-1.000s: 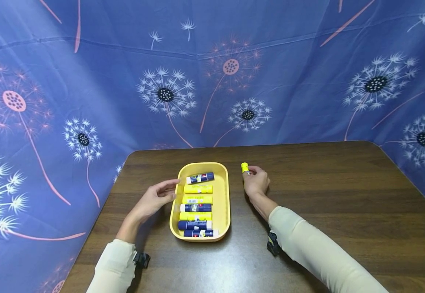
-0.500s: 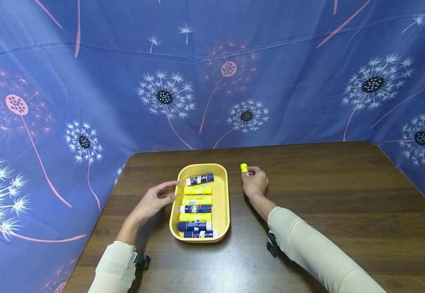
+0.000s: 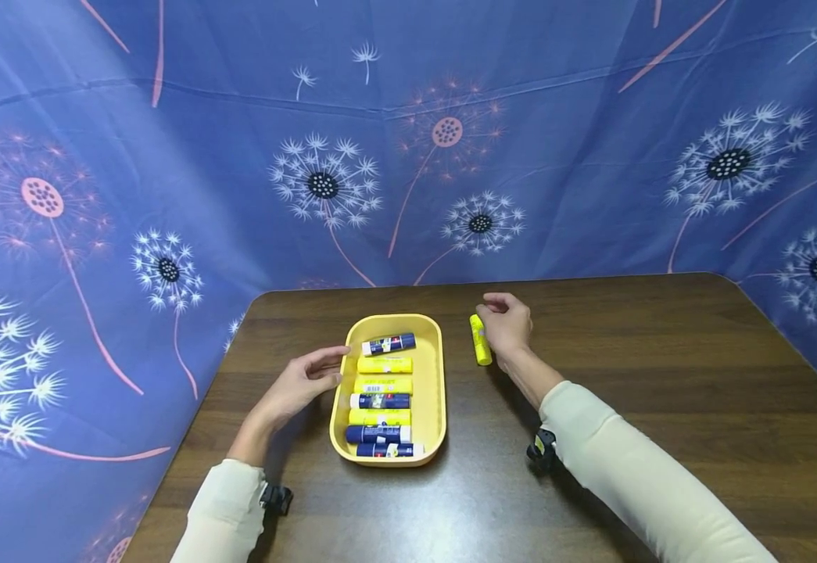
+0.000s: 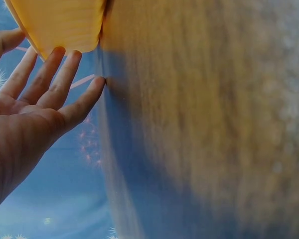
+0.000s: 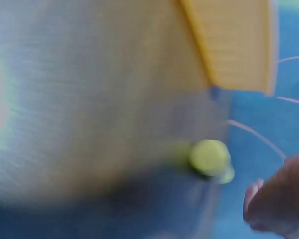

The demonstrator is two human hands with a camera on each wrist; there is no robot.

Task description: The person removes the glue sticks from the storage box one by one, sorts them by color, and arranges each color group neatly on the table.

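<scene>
A yellow glue stick (image 3: 481, 341) lies on the table to the right of a yellow tray (image 3: 430, 391). My right hand (image 3: 509, 324) is just beyond its right side, thumb and fingers bent with nothing held. In the right wrist view a gap separates that hand (image 5: 281, 199) from the round end of the glue stick (image 5: 209, 158). At the tray's left wall, my left hand (image 3: 302, 383) rests its relaxed fingers; the left wrist view has the fingertips against the outside of the tray (image 4: 65, 22). Inside the tray, several glue sticks lie crosswise, some yellow (image 3: 385, 365), some dark blue (image 3: 388, 344).
The brown wooden table (image 3: 626, 336) extends to the right of both hands. A blue dandelion-print cloth (image 3: 556, 141) hangs behind it and along the left side. Black wrist straps (image 3: 540, 451) are worn over the pale sleeves.
My right hand has let go of the yellow glue stick and moved slightly right and away from me. The whole stick now shows on the table. My left hand stays at the tray.
</scene>
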